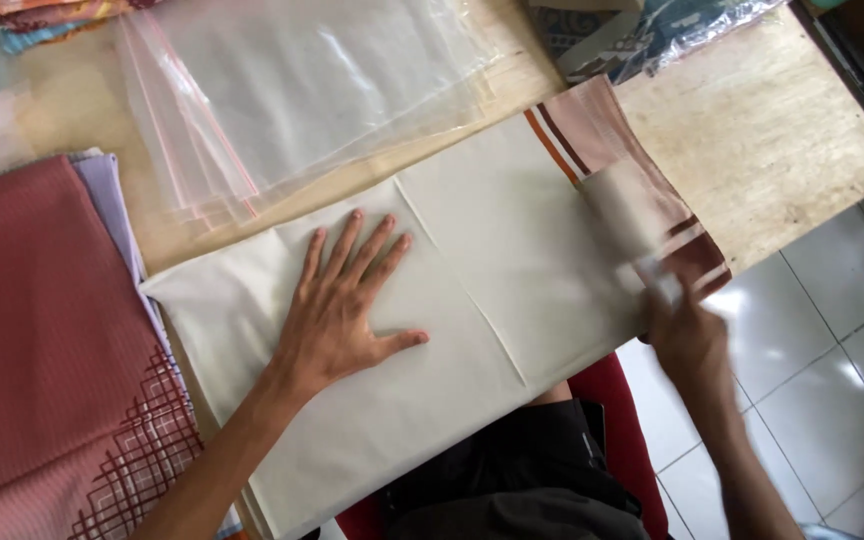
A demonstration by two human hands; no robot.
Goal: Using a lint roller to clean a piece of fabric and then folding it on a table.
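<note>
A folded cream cloth (492, 250) with a pink and brown striped border lies across the wooden table (772, 130). My left hand (347, 305) rests flat on its left half, fingers spread. My right hand (687, 335), blurred, pinches the cloth's right end near the table's front edge; a flap of that end (624, 215) is lifted and turned over toward the border.
A stack of clear zip bags (292, 90) lies behind the cloth. Folded red patterned fabric (42, 340) over a lilac piece sits at the left. Packaged cloth (642, 30) is at the back right. White floor tiles (832, 350) and a red seat (617, 400) show below.
</note>
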